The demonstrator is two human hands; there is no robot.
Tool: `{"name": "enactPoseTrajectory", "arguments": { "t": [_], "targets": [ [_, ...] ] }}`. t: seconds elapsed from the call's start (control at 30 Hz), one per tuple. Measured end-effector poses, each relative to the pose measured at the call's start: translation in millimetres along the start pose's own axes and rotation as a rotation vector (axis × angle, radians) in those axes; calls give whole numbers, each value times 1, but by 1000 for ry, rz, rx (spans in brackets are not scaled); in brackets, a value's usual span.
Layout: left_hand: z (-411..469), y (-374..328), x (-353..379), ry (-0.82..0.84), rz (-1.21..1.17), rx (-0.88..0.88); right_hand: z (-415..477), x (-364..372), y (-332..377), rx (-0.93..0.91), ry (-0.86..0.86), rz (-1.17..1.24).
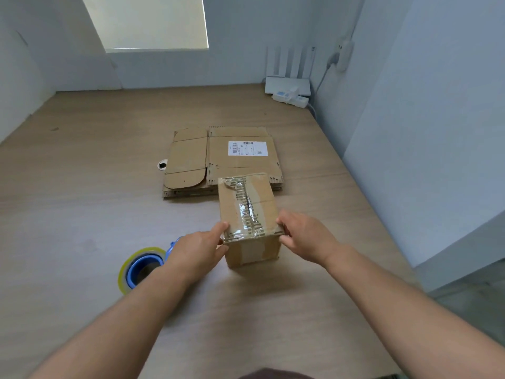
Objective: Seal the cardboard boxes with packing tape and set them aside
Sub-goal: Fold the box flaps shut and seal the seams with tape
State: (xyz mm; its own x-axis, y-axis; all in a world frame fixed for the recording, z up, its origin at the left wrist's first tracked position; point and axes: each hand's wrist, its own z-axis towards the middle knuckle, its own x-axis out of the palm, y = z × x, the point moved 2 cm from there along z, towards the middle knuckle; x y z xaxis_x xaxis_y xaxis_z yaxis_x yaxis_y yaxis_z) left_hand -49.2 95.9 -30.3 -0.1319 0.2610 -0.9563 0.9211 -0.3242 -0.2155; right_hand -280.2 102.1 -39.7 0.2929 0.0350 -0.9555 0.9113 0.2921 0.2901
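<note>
Either side of the box (247,203), hands (196,250) (306,239) grip.

a home or small-office room is suggested by a wood-grain desk (82,187), bare pale walls (437,105), and a router (287,84) beside a power strip (291,99).

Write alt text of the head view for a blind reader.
The left hand and right hand grip a small taped cardboard box on a wooden table. Behind it lies flattened cardboard, left of it a tape roll.

light: soft daylight from window (147,23) | shadows: faint | edges: wide-angle bending | focus: slightly soft
</note>
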Motion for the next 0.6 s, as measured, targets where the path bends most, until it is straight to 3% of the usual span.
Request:
{"name": "enactPoseTrajectory", "arguments": {
  "t": [0.17, 0.4, 0.53, 0.6],
  "targets": [
    [3, -6, 5, -70, -6, -29, -6, 13, 1, -138, -213, -36],
    [4, -7, 9, -148, -9, -1, -7, 26, -1, -178, -387, -67],
    [-2, -4, 6, -150, -59, -42, -12, 18, 1, -158, -333, -46],
    [-5, 2, 3, -109, -88, -62, -13, 11, 3, -64, -284, -56]
  ]
}}
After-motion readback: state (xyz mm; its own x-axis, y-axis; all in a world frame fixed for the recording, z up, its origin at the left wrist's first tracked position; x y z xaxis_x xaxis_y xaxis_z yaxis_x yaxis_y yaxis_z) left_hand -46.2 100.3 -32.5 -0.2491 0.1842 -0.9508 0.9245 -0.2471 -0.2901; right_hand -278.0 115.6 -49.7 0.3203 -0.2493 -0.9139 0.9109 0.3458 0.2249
